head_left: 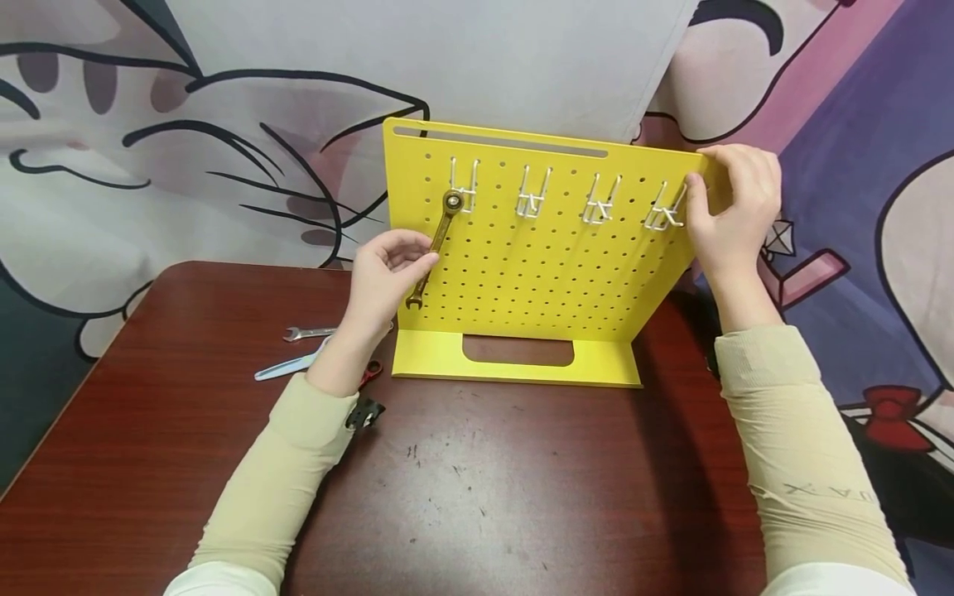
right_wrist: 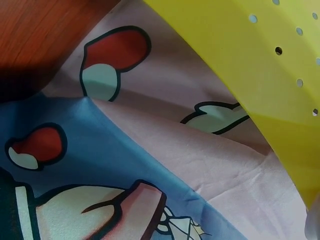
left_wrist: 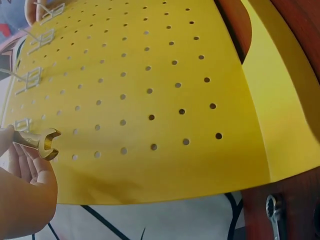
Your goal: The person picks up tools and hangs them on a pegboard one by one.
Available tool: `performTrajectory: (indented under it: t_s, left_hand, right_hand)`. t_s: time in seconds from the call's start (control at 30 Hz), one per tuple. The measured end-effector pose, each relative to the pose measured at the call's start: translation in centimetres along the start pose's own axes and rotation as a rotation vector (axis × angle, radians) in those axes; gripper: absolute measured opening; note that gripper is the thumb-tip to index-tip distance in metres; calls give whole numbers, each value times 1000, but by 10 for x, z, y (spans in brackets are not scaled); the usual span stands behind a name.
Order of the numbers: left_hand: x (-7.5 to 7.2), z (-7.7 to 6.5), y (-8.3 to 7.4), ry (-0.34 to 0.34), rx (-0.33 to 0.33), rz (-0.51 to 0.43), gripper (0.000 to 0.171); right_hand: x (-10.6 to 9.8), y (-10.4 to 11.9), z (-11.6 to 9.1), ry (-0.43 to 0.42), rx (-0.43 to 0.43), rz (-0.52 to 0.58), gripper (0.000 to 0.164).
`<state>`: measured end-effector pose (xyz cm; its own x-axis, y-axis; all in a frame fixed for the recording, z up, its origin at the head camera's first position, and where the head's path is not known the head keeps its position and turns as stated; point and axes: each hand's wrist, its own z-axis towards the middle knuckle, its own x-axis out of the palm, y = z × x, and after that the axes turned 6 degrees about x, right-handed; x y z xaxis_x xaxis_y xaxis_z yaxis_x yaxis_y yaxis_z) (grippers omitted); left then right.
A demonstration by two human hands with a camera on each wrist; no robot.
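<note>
The left grip (head_left: pixel 382 277) is pinching the wrench (head_left: pixel 443 230) at the leftmost hook (head_left: pixel 471 192); the right grip (head_left: pixel 738 207) is holding the yellow board (head_left: pixel 551 257). If the ring (head_left: pixel 447 205) is missing the hook, the wrench could be falling.

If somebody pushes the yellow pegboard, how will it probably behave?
The yellow pegboard seems stiff, standing without visible sag. Pushed near its top, it might tip, since it rises tall above a shallow base.
</note>
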<state>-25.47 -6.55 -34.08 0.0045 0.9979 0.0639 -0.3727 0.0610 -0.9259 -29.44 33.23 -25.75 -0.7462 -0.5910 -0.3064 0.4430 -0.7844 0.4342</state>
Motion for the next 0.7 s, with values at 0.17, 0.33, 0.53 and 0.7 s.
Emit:
performTrajectory:
  t_s: [0.17, 0.33, 0.53, 0.7]
  left_hand:
    - [7, 3, 4, 2, -17, -42, 22]
    - [13, 5, 6, -3, -27, -74, 22]
    - [19, 8, 9, -23, -57, -118, 22]
    - [22, 9, 9, -58, -87, -135, 22]
  right_hand:
    - [0, 0, 0, -3, -1, 3, 42]
    - [0, -1, -1, -3, 7, -1, 41]
    - [1, 0, -1, -5, 8, -1, 39]
    - [2, 0, 0, -15, 0, 10, 41]
